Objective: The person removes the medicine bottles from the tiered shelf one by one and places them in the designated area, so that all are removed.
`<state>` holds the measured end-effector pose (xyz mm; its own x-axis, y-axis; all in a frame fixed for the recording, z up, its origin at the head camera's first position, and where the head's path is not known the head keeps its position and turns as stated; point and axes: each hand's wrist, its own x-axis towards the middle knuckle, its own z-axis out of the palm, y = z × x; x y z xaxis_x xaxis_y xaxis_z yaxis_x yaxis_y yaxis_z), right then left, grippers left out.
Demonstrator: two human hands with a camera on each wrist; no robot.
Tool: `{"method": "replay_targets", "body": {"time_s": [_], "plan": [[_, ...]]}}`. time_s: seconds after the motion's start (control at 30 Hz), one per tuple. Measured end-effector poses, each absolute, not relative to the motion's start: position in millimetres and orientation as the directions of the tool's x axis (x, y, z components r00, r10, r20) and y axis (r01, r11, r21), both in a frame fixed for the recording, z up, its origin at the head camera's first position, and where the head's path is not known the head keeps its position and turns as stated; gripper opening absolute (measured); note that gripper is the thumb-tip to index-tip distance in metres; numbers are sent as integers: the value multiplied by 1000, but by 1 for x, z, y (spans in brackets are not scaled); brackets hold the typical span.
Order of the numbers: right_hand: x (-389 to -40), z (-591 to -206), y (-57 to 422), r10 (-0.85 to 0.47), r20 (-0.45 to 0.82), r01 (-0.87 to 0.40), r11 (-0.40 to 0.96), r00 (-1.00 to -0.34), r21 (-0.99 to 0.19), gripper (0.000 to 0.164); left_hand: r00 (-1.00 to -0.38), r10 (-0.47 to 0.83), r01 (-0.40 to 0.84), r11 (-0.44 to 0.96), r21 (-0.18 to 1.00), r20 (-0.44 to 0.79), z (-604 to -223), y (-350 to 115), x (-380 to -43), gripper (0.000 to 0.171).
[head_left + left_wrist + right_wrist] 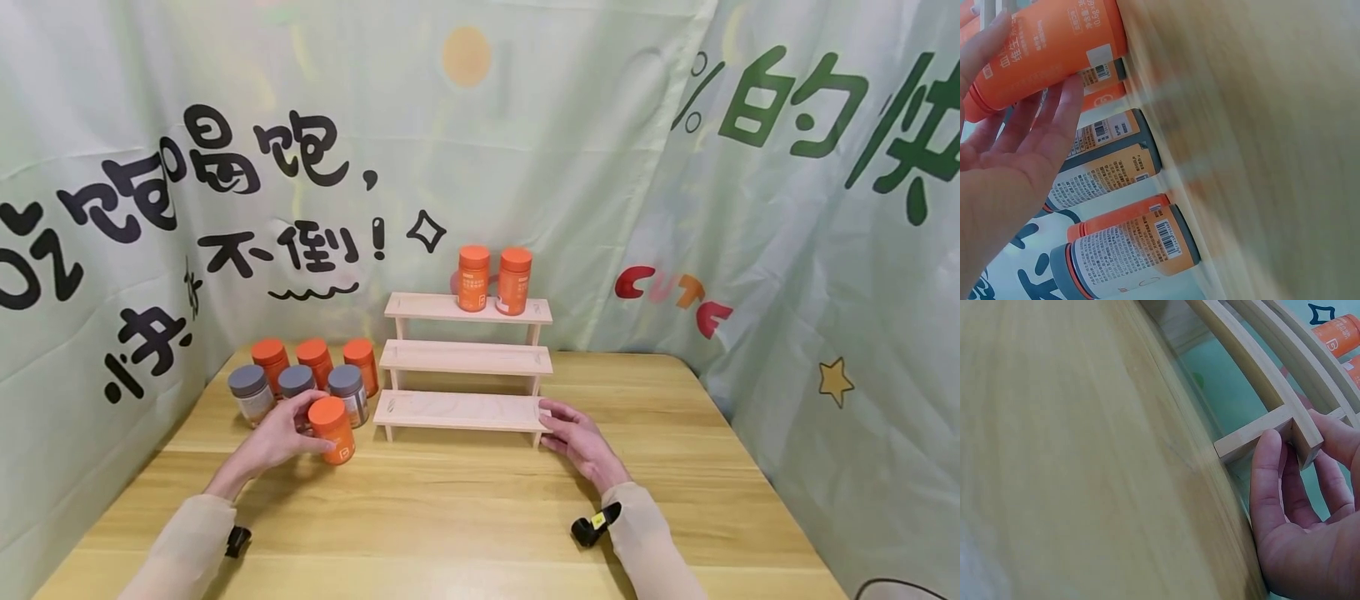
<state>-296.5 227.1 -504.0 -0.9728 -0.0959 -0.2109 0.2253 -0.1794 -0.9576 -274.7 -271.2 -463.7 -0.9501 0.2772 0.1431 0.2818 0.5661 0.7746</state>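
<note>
An orange supplement bottle (332,431) with an orange lid is in my left hand (277,433), thumb on one side and fingers on the other. It stands upright in front of the grey-lidded bottles; in the left wrist view the bottle (1054,53) fills the upper left. A pale wooden three-step display rack (457,411) stands to the right of it. My right hand (581,440) grips the right end of the rack's lowest step, as the right wrist view shows, with fingers (1266,481) around the board end (1305,440) near its leg.
Two orange bottles (473,279) stand on the rack's top step. Left of the rack, three grey-lidded bottles (252,396) stand in front of three orange-lidded bottles (361,360). Everything rests on a wooden table (450,525), with printed curtains (555,192) at the back and sides.
</note>
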Motion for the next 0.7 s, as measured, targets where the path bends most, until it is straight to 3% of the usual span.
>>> {"method": "replay_targets", "body": {"time_s": [0.37,0.57,0.7], "plan": [[-296,-505,227,-77,-205,216,-183,-976,-959,45,-947,265,309,604,735,181,-460,-268,-275,78],[-295,-504,225,-70,-213,223,-194,-975,-955,45,-943,219,333,613,717,251,-451,-266,-278,66],[-293,-503,225,-79,-207,218,-188,-975,-958,46,-933,173,358,531,768,316,-443,-265,-276,53]]}}
